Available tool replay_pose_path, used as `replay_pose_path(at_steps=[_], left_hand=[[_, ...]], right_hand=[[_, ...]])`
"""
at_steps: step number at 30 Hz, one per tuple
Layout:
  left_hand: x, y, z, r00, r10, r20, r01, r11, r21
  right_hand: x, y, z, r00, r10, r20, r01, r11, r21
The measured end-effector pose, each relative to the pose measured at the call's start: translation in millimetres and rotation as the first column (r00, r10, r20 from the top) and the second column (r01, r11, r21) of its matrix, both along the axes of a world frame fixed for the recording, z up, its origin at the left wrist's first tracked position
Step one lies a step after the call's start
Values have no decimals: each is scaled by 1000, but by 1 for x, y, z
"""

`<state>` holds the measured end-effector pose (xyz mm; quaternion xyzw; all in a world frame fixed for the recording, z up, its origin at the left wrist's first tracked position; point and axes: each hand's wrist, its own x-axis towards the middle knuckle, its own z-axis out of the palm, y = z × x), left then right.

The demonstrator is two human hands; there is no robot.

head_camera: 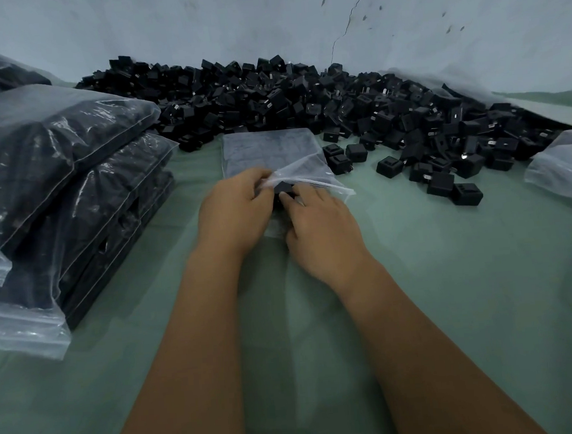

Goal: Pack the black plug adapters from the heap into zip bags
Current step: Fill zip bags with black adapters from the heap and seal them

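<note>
A large heap of black plug adapters (302, 99) stretches along the wall at the back, with loose ones spilling toward the right. In front of it a clear zip bag (269, 153) lies flat on the green cloth, its mouth toward me. My left hand (232, 210) pinches the upper lip of the bag's mouth and lifts it. My right hand (319, 224) holds a black adapter (284, 187) at the open mouth, fingers curled round it. The adapter is partly hidden by both hands.
Several filled zip bags (56, 187) are stacked at the left. A pile of empty clear bags (568, 167) lies at the right edge. The green cloth (453, 272) covers the surface. A pale cracked wall (330, 14) closes off the back.
</note>
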<state>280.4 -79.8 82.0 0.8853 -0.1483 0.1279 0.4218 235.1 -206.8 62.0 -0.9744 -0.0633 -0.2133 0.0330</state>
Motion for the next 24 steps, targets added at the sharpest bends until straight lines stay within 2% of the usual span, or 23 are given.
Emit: replay_pose_path(at_steps=[8,12,15,17,20,22,24], left_hand=[[-7,-16,-2,995,-97,-4,97,987,127],[-6,-17,-2,997,-81,10,79,991,110],[-5,-19,-3,998,-57,20,53,988,147],[-5,-20,-4,999,-32,12,29,982,185],[-9,-23,-4,999,-37,35,27,968,250],[-11,-24,-4,997,-42,59,23,959,282],[-13,-25,-4,996,-40,78,16,956,293]], right_hand=[[-1,0,2,998,63,18,-65,990,129],[-5,-1,10,981,26,194,-63,980,186],[-9,-10,20,876,-102,472,-38,960,277],[-10,-29,23,827,-225,516,34,935,353],[-8,-73,19,816,-477,328,263,810,524],[-9,-100,15,748,-649,141,488,681,545],[-12,-116,12,669,-738,-82,655,534,535]])
